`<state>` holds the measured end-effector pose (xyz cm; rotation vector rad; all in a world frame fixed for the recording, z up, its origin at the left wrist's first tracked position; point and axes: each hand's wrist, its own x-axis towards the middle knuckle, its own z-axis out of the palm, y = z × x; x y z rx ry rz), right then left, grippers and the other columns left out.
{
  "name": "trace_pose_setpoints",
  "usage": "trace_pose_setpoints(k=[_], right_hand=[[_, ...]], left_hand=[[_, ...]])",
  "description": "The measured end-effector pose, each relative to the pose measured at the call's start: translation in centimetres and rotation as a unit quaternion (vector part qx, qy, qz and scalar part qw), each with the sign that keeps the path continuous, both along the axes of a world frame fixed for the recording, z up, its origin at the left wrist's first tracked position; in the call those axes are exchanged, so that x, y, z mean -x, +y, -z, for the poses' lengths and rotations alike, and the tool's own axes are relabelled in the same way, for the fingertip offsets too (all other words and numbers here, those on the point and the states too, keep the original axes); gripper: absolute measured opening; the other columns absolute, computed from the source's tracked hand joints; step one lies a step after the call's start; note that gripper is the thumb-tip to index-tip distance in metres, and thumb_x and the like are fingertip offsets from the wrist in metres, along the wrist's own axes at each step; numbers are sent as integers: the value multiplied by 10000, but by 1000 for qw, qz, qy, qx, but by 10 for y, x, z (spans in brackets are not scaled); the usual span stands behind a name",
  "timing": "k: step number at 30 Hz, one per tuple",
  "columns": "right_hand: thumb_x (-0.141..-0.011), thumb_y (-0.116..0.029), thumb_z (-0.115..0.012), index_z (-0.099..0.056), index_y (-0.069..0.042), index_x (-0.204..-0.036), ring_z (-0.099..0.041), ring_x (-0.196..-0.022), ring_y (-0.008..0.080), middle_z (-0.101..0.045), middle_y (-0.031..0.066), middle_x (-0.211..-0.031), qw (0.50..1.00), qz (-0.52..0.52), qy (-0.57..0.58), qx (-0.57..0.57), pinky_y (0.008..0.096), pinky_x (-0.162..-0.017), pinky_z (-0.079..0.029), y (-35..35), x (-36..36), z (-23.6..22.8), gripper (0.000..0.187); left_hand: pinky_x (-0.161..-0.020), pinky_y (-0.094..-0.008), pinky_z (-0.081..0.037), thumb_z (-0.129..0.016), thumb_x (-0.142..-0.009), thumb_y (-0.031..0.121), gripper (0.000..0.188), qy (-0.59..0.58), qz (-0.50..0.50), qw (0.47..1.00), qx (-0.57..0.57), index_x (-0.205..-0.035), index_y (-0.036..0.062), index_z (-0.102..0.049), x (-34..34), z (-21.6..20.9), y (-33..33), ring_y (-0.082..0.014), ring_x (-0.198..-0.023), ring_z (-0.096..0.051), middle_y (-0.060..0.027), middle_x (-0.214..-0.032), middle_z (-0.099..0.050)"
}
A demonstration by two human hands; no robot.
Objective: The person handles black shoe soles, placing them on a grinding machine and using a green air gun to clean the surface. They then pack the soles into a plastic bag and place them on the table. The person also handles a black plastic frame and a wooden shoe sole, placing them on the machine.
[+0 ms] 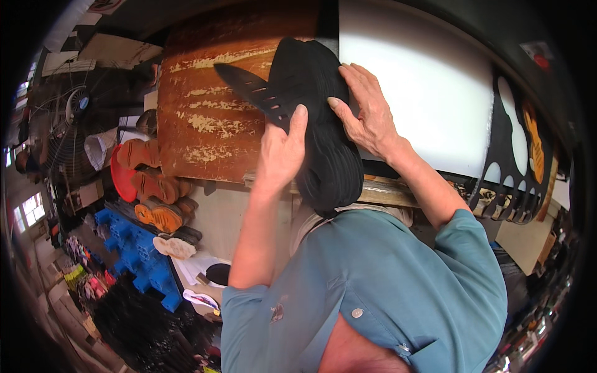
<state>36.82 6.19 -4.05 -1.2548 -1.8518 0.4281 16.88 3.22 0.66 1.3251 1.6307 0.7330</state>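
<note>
A thick stack of black shoe-sole-shaped sheets (333,168) stands in front of me, its near end close to my shirt. One slotted black insole (244,86) fans out from the stack to the left. My left hand (283,149) grips the slotted insole at the stack's left side, thumb on top and the other fingers hidden beneath. Against the right side of the stack rests my right hand (368,118), its thumb and fingers stretched out and spread.
Under the stack's left lies a worn brown board (211,118); a white sheet (413,87) lies right. Farther right is a black sheet with sole-shaped cutouts (495,146). Orange soles (158,213), a blue plastic pallet (138,252) and a fan (76,105) are at left.
</note>
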Motion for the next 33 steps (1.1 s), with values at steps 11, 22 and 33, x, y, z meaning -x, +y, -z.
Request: trace_pose_setpoints(k=[11,22,33], right_hand=[[-977,-205,-759,-582,61,-1425,-715,-1082,269,-703,220,-1247,912,76,198,350,368,-925,-589,-140,-2,-34,550],[-1085,-211,-636,-555,70,-1448,-634,-1087,118,-690,85,-1270,831,55,391,393,282,-965,-521,-122,23,0,466],[-1095,-146,-588,-514,71,-1467,-638,-1162,172,-702,153,-1275,908,14,272,320,315,-1023,-515,-132,23,5,437]], left_hand=[[-1295,-461,-234,-644,-1050,249,735,-35,-21,997,-63,-1627,-65,-313,-7,16,-38,-420,-1621,-169,-346,-1725,-126],[-1304,-514,-187,-600,-1077,327,784,-19,-59,994,-85,-1629,-88,-230,-6,40,-33,-558,-1588,-103,-444,-1679,-50],[-1299,-491,-215,-649,-1049,302,726,-19,180,982,-58,-1658,59,-338,46,22,-34,-440,-1625,-147,-365,-1724,-89]])
